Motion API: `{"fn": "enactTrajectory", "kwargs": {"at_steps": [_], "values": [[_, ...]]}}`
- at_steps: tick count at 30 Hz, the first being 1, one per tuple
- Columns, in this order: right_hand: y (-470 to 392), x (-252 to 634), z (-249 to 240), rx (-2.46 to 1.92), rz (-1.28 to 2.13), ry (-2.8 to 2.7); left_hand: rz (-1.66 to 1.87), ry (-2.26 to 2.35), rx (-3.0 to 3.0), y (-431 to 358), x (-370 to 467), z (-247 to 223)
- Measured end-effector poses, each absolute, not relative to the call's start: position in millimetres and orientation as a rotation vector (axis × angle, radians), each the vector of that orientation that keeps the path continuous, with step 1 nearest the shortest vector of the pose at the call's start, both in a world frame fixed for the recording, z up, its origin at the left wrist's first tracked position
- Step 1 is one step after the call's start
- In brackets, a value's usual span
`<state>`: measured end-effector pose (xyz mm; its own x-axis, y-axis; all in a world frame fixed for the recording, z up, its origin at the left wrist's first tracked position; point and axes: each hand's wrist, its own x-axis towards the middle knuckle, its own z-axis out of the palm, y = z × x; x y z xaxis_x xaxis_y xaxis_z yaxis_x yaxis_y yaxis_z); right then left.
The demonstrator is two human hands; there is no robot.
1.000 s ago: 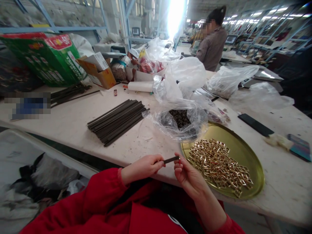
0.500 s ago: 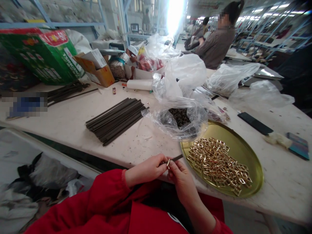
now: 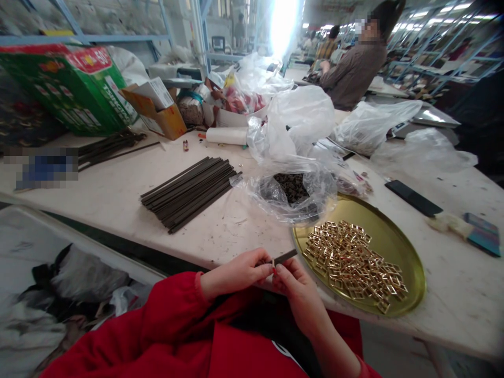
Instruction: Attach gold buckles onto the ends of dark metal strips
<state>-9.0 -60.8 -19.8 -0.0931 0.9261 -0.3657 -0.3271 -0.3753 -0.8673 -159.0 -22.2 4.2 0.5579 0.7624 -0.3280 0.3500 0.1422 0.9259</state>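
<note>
Table near edge, left hand and right hand pinching a strip, buckle might slip if fingertips loosen.

1 head-worn view, facing forward and down, close above the tabletop

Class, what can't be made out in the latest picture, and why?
Inner end of the dark strip: head view, hidden by the left hand.
Shapes of the dark pieces in the plastic bag: head view, too small.
Left side of the green carton: head view, cut off by edge.
</note>
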Motion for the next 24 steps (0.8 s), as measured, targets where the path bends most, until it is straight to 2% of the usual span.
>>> {"fn": "enactTrajectory", "kwargs": {"at_steps": [8,14,19,24], "values": [[-58.2,-7.1,-19.0,-1.086,1.804,-0.593,0.331,1.094,1.620,-23.2,-157.9,2.5],[-58.3,-3.6,-28.8,-1.185,1.671,-0.677,0.325,1.077,1.634,-24.0,-156.6,-2.1],[-58.8,-4.2,-31.6,-1.159,1.714,-0.667,0.330,1.088,1.651,-24.8,-154.2,-1.6],[-58.3,-4.8,-30.0,-1.265,1.539,-0.796,0.325,1.042,1.634,-26.8,-155.5,3.8]]}}
